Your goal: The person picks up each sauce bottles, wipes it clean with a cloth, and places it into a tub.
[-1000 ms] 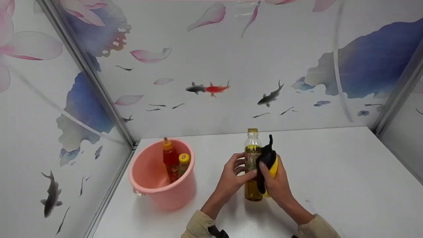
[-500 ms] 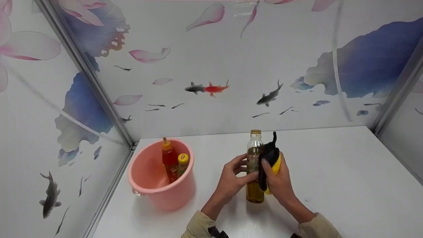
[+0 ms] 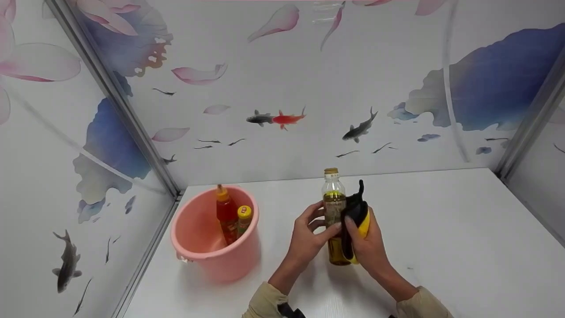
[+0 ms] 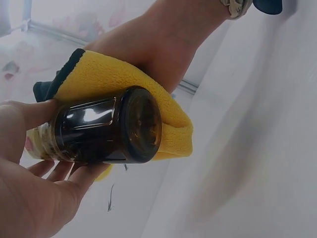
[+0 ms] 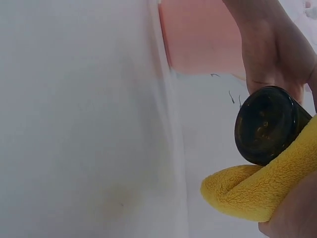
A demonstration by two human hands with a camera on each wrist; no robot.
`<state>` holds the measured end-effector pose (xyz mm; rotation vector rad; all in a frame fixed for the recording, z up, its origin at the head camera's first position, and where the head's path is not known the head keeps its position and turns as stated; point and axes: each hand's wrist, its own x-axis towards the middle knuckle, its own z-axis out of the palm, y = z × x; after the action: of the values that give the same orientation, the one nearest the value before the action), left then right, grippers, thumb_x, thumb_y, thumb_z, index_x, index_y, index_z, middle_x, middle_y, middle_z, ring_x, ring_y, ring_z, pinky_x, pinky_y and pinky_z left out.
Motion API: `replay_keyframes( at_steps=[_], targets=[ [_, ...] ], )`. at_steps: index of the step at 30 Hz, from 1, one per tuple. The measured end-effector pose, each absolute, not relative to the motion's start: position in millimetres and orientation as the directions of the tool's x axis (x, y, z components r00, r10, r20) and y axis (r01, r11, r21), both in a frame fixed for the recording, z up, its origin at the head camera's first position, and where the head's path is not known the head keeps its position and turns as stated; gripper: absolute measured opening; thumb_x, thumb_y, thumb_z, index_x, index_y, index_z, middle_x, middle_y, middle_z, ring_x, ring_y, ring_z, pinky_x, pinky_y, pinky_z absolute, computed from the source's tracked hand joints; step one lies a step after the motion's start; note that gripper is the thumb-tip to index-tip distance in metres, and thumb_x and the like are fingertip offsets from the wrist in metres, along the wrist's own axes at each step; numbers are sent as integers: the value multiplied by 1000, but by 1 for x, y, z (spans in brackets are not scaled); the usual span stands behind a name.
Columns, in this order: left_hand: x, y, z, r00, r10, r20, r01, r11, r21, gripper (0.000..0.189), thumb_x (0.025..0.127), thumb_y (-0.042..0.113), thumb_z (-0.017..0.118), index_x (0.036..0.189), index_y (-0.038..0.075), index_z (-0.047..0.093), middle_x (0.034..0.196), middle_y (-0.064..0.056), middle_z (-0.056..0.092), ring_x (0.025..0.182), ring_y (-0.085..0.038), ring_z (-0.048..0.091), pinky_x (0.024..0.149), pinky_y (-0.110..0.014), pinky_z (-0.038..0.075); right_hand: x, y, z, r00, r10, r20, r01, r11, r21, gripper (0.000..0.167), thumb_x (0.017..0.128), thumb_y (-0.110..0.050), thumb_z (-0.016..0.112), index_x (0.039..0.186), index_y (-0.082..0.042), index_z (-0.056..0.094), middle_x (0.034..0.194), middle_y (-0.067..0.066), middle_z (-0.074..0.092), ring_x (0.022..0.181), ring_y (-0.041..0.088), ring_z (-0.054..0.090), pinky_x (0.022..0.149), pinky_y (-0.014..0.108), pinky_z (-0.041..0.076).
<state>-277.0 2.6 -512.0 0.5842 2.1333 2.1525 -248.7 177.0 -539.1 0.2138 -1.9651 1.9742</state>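
Observation:
A clear bottle of yellow-green oil [image 3: 334,205] with a gold cap is held up off the table, its top leaning slightly left. My left hand [image 3: 305,238] grips it from the left side, thumb in front. The bottle's dark round base [image 4: 141,124] shows in the left wrist view. On the other side, my right hand [image 3: 371,247] holds a folded black-and-yellow cloth [image 3: 354,216] against the bottle. Its fluffy yellow face [image 5: 252,193] lies along the bottle in the right wrist view. The right fingers are mostly hidden behind the cloth and bottle.
To the left stands a pink bucket [image 3: 238,265]. Inside it are a red sauce bottle [image 3: 226,214] with a yellow top and a smaller yellow-capped bottle [image 3: 244,217]. A white table [image 3: 450,229] lies below, with patterned panels [image 3: 309,79] behind and at the sides.
The bottle, both hands and the cloth shifted slightly right, then back left. The bottle's top now leans more to the left, and its base sits a little higher. The bucket stays put.

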Motion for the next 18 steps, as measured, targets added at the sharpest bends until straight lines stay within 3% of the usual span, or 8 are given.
replay_keyframes(
  at_steps=[4,10,18],
  targets=[
    [-280,1,-512,-931,279,234,224,-69,972,66,94,25,87,152,17,57,139,-8,69,114,-21,73,100,-36,61,-248,175,-541,-931,119,346,-349,-9,-937,39,112,-18,61,148,-14,49,121,11,65,105,26,72,89,34,65],
    [-280,-3,-512,-930,313,192,182,-61,981,57,93,32,88,143,24,64,139,0,72,119,-20,73,106,-40,60,-248,175,-542,-927,134,349,-351,10,-936,39,111,-18,62,148,-15,49,120,9,64,103,26,71,87,32,64],
    [-280,-4,-512,-901,391,190,191,-35,981,54,97,31,83,146,22,61,145,-1,67,131,-20,67,114,-42,56,-250,178,-541,-929,155,336,-333,42,-942,40,111,-20,62,149,-16,48,120,9,63,104,25,69,88,30,63]
  ],
)
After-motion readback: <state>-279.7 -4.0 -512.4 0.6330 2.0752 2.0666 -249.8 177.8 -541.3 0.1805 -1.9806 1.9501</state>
